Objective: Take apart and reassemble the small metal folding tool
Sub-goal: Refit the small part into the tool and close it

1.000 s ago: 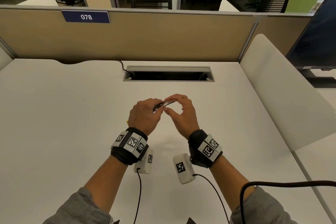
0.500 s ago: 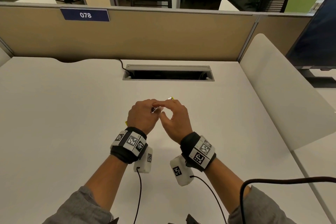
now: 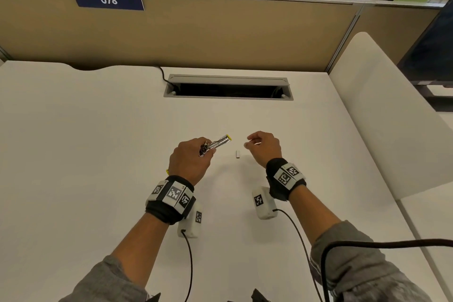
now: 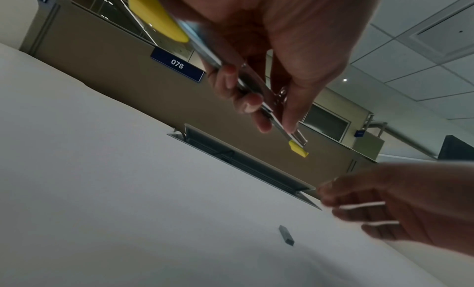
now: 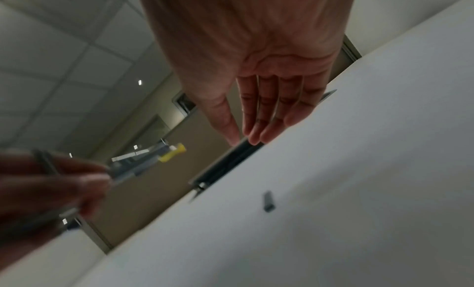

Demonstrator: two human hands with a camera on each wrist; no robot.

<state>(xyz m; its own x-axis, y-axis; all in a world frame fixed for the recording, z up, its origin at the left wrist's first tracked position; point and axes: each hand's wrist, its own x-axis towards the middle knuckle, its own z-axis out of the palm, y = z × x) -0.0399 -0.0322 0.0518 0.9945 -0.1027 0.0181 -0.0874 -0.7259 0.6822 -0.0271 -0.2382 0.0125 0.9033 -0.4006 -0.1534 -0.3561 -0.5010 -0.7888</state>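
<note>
Left hand (image 3: 190, 158) grips folding tool (image 3: 215, 144) above worktop (image 3: 98, 154). Right hand (image 3: 263, 146) hovers empty, fingers relaxed. Small metal piece (image 3: 237, 154) lies between them on worktop.

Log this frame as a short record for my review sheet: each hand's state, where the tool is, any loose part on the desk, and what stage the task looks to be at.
left hand: grips the metal folding tool, held above the desk
tool: silver, yellow tip pointing away and to the right, lifted off the surface
right hand: fingers straight, holds nothing, apart from the tool
loose part: small grey piece lying on the white desk between the hands
stage: apparently disassembly, one piece off; reassembly not yet begun
background: partition tag 078, cable slot
</note>
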